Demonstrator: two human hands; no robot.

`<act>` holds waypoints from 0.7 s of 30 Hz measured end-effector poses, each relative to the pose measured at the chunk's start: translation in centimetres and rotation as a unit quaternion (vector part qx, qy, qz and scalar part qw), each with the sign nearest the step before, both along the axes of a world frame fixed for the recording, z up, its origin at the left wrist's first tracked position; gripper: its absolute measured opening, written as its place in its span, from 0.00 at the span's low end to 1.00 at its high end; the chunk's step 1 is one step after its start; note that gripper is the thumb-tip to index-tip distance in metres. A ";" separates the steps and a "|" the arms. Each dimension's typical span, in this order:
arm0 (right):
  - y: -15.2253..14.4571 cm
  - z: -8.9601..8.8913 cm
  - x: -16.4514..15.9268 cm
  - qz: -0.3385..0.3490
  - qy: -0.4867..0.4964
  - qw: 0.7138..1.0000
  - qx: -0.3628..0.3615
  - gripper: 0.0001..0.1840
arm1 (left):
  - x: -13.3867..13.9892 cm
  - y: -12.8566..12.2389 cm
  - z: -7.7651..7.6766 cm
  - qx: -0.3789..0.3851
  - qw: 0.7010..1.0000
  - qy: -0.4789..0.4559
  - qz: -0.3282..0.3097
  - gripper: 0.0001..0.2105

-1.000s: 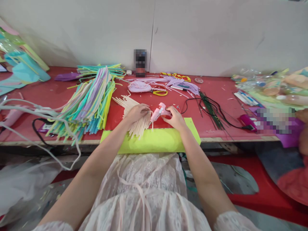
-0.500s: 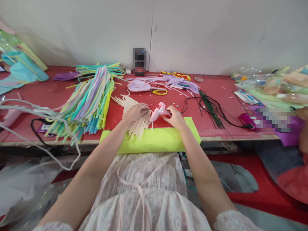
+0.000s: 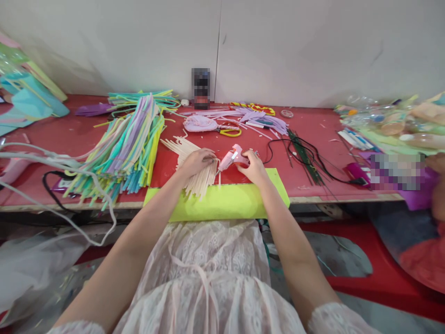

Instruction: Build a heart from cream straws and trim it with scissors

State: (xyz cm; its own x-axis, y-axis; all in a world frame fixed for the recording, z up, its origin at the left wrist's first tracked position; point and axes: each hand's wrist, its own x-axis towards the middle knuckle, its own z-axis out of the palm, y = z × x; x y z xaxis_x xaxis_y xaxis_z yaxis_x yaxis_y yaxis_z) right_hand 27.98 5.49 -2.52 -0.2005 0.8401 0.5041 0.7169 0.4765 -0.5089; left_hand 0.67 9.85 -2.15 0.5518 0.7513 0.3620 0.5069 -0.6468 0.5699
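A flat row of cream pipe cleaners (image 3: 192, 155) lies on the red table, with its lower ends over a lime-yellow sheet (image 3: 229, 202). My left hand (image 3: 199, 162) is curled over the row, its fingertips pressing on the right-hand stems. From the right, my right hand (image 3: 255, 168) grips a pink hot glue gun (image 3: 229, 158) by its handle. The gun's nozzle points left and down, close to the rightmost stems; I cannot tell whether it touches them.
To the left lies a big bundle of coloured pipe cleaners (image 3: 128, 144), with a white cable (image 3: 113, 208) in front. Behind are yellow-handled scissors (image 3: 231, 132) and lilac stems (image 3: 271, 123). Dark green wires (image 3: 306, 160) and a black cord lie right. Another person's hand (image 3: 436, 163) shows at far right.
The glue gun has tilted a little and its rear has risen slightly, with my right hand shifting up with it. My left hand stays on the cream pipe cleaners.
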 end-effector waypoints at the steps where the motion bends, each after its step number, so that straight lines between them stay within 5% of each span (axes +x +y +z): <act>1: 0.0 0.0 0.0 -0.002 -0.002 1.000 -0.001 0.17 | 0.0 0.0 0.0 0.000 1.000 0.000 0.001 0.12; 21: 0.7 -0.2 0.2 -0.060 -0.004 0.998 0.026 0.16 | 0.1 -0.1 0.2 -0.004 1.000 -0.001 0.004 0.12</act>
State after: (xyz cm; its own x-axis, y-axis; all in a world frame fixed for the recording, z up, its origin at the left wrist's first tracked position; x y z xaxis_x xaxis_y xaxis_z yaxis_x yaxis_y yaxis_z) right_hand 28.15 6.14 -2.72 -0.1047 0.8315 0.5455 0.7744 0.4123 -0.4799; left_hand 0.74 9.76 -1.91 0.5445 0.7591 0.3568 0.5117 -0.6377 0.5757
